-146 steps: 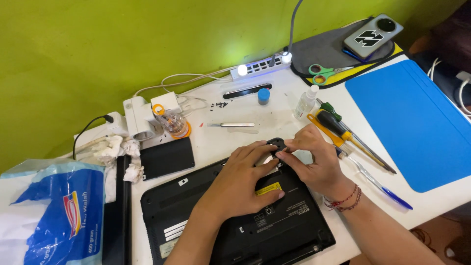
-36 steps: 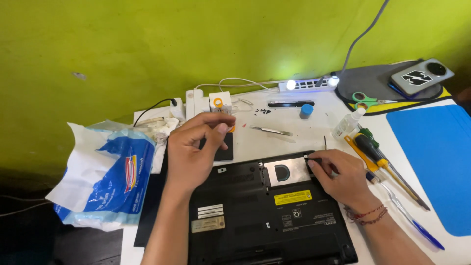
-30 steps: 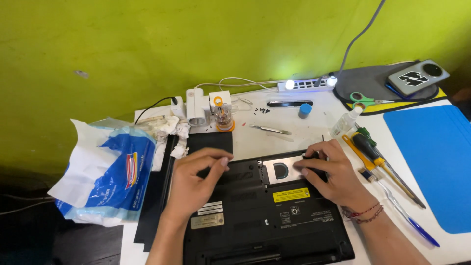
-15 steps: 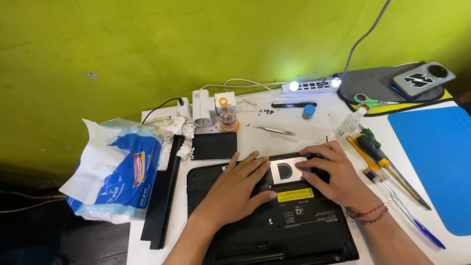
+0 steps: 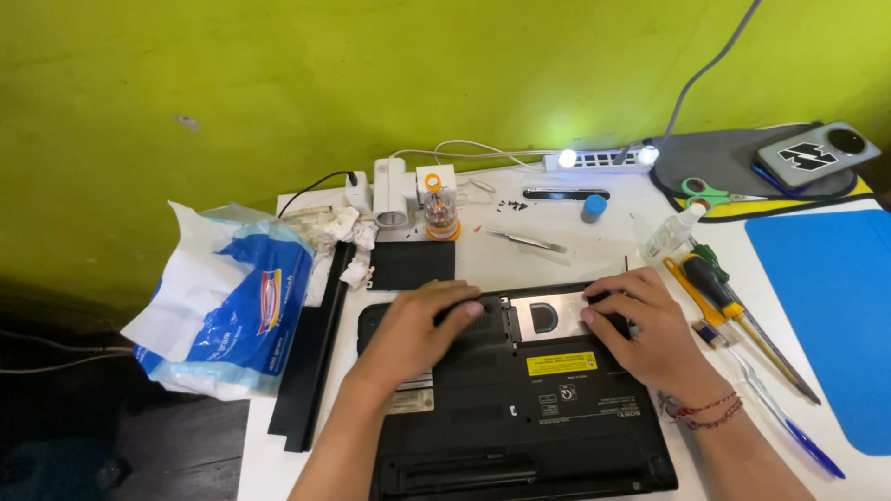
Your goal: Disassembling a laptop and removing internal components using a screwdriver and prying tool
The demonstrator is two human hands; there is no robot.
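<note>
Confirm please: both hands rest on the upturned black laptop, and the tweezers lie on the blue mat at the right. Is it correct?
Not quite. Both hands, left hand and right hand, do rest on the laptop, but the head view shows the tweezers on the white table, not on the blue mat.

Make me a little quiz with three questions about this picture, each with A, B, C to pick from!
1. Where do the scissors lie?
A. at the table's far right, by the grey mat
B. on the laptop
C. inside the blue and white bag

2. What colour is the wall?
A. red
B. yellow-green
C. white

3. How does the laptop lie?
A. open, screen up
B. standing on its edge
C. upside down, with its underside facing up

Answers:
1. A: their green handles rest at the mat's near edge.
2. B: it is yellow-green all over.
3. C: labels and an open metal bay show, with the left hand and right hand resting on it.
</note>
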